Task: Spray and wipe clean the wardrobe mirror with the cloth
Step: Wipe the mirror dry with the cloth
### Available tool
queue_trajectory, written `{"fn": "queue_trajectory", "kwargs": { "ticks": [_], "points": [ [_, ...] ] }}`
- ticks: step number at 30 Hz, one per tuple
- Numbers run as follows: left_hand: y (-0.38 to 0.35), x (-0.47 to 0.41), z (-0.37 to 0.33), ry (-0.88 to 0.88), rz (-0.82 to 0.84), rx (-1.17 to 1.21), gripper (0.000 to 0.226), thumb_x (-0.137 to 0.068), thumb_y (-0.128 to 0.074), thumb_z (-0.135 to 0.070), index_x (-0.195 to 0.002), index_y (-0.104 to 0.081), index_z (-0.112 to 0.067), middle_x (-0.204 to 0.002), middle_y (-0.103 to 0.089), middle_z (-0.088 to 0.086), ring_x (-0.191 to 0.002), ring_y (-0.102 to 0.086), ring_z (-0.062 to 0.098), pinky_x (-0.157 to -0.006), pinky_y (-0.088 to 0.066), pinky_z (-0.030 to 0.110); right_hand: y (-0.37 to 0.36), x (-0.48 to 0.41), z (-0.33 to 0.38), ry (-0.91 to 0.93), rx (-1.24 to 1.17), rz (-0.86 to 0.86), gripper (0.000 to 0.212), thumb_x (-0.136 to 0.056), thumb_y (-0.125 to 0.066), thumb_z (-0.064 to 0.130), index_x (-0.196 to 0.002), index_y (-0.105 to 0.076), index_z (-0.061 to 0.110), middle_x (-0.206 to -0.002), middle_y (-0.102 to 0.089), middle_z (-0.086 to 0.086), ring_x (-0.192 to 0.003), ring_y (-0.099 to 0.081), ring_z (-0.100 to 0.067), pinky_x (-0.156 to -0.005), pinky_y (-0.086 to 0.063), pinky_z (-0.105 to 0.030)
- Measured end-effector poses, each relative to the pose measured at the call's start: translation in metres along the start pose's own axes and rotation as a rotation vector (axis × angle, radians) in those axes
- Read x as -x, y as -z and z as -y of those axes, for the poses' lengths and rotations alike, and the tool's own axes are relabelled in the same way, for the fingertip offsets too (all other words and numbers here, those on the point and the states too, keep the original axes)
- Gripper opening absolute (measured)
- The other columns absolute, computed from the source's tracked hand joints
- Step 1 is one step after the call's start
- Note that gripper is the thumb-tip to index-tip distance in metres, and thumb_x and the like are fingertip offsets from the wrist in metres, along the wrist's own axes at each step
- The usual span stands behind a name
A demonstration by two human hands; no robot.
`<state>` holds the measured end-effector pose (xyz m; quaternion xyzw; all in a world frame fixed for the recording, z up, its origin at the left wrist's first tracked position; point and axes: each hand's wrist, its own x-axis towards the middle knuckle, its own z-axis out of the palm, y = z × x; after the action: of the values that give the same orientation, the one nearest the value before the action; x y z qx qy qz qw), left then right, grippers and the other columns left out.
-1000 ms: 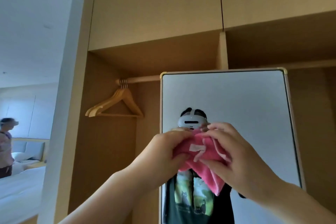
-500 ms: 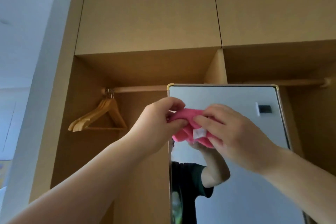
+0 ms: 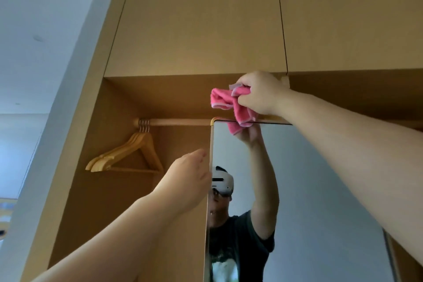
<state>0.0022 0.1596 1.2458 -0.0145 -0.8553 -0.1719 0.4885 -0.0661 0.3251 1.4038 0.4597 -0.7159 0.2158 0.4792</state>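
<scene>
Fingers of right hand (image 3: 258,95) clamp bunched cloth (image 3: 225,99) at mirror (image 3: 320,190) top; left hand (image 3: 188,181) at left edge, grip unclear. Likely best: flatten cloth first.

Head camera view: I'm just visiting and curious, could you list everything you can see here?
cloth: one, pink, bunched at the mirror's top edge
mirror: one, gold-edged, standing in the wardrobe opening
reflection: one person, dark T-shirt, white headset, arm raised
hangers: a few, pale wood, on the rail left of the mirror; exact count unclear
rail: one, pale wood, running behind the mirror's top
wardrobe: one, tan wood, closed cupboard doors above
wall: white, far left
right hand: grips the cloth
left hand: at the mirror's left edge, fingertips hidden
</scene>
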Motion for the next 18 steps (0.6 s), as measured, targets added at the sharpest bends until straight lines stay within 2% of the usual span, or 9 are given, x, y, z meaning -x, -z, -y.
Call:
{"fn": "queue_trajectory", "kwargs": {
  "ticks": [2, 4, 5, 7, 9, 11, 13, 15, 18],
  "points": [
    [-0.01, 0.0, 0.0, 0.043, 0.006, 0.045, 0.03, -0.091, -0.052, -0.013, -0.121, -0.051, -0.008, -0.104, -0.066, 0.006, -0.098, -0.063, 0.029, -0.083, -0.053, 0.036, -0.011, -0.006, 0.003, 0.024, -0.007, 0.134, 0.045, -0.087, -0.051, 0.003, -0.129, -0.061, 0.017, -0.131, -0.062, -0.003, -0.12, -0.055, -0.022, -0.094, -0.042, -0.026],
    [-0.017, -0.001, 0.001, 0.066, 0.024, 0.05, 0.023, -0.089, -0.047, -0.007, -0.111, -0.05, -0.009, -0.095, -0.069, 0.008, -0.085, -0.065, 0.029, -0.073, -0.055, 0.042, -0.02, -0.008, 0.002, 0.025, -0.01, 0.278, 0.051, -0.088, -0.043, 0.002, -0.132, -0.059, 0.022, -0.135, -0.059, -0.002, -0.125, -0.052, -0.023, -0.098, -0.041, -0.03],
    [-0.021, -0.002, 0.002, 0.071, 0.028, 0.037, 0.02, -0.087, -0.044, -0.005, -0.106, -0.049, -0.011, -0.088, -0.069, 0.008, -0.078, -0.066, 0.028, -0.069, -0.056, 0.042, -0.024, -0.009, 0.0, 0.017, -0.034, 0.334, 0.049, -0.088, -0.042, 0.003, -0.125, -0.066, 0.024, -0.128, -0.064, -0.003, -0.118, -0.057, -0.025, -0.093, -0.046, -0.033],
    [-0.026, -0.004, 0.005, 0.086, 0.002, 0.051, 0.022, -0.083, -0.042, -0.001, -0.099, -0.051, -0.014, -0.08, -0.069, 0.006, -0.072, -0.066, 0.027, -0.065, -0.057, 0.043, -0.028, -0.011, -0.004, -0.037, -0.149, 0.403, 0.036, -0.086, -0.049, 0.009, -0.107, -0.074, 0.022, -0.097, -0.073, -0.005, -0.087, -0.069, -0.024, -0.069, -0.054, -0.031],
    [-0.031, -0.007, 0.009, 0.095, -0.058, 0.069, 0.031, -0.083, -0.045, 0.001, -0.105, -0.057, -0.018, -0.075, -0.066, -0.006, -0.066, -0.065, 0.012, -0.059, -0.057, 0.029, -0.031, -0.011, -0.009, -0.117, -0.291, 0.466, 0.024, -0.082, -0.063, 0.024, -0.102, -0.075, 0.02, -0.084, -0.072, -0.004, -0.068, -0.071, -0.017, -0.055, -0.054, -0.027],
    [-0.033, -0.008, 0.011, 0.082, -0.113, 0.055, 0.044, -0.087, -0.052, 0.003, -0.122, -0.058, -0.022, -0.073, -0.056, -0.023, -0.061, -0.06, -0.007, -0.047, -0.046, 0.007, -0.032, -0.011, -0.016, -0.079, -0.336, 0.535, 0.025, -0.072, -0.076, 0.037, -0.093, -0.075, 0.024, -0.089, -0.073, -0.006, -0.076, -0.073, -0.017, -0.057, -0.056, -0.027],
    [-0.035, -0.008, 0.011, 0.067, -0.118, 0.066, 0.052, -0.087, -0.055, 0.004, -0.132, -0.055, -0.023, -0.074, -0.05, -0.031, -0.063, -0.052, -0.025, -0.044, -0.036, -0.002, -0.033, -0.008, -0.021, -0.021, -0.319, 0.545, 0.024, -0.067, -0.082, 0.028, -0.09, -0.074, 0.022, -0.09, -0.073, -0.007, -0.08, -0.073, -0.019, -0.058, -0.056, -0.026],
    [-0.036, -0.008, 0.012, 0.047, -0.121, 0.065, 0.054, -0.088, -0.055, 0.004, -0.135, -0.054, -0.022, -0.074, -0.049, -0.033, -0.064, -0.05, -0.028, -0.044, -0.035, -0.003, -0.034, -0.008, -0.024, 0.0, -0.284, 0.512, 0.027, -0.069, -0.072, 0.01, -0.093, -0.075, 0.019, -0.084, -0.072, -0.004, -0.074, -0.071, -0.016, -0.054, -0.053, -0.023],
    [-0.037, -0.007, 0.013, 0.051, -0.128, 0.067, 0.059, -0.089, -0.056, 0.002, -0.141, -0.047, -0.025, -0.077, -0.048, -0.034, -0.063, -0.056, -0.016, -0.046, -0.036, -0.003, -0.033, -0.009, -0.023, 0.004, -0.216, 0.479, 0.045, -0.071, -0.056, -0.001, -0.1, -0.076, 0.028, -0.074, -0.071, 0.011, -0.061, -0.067, -0.011, -0.047, -0.048, -0.019]
  ]
}}
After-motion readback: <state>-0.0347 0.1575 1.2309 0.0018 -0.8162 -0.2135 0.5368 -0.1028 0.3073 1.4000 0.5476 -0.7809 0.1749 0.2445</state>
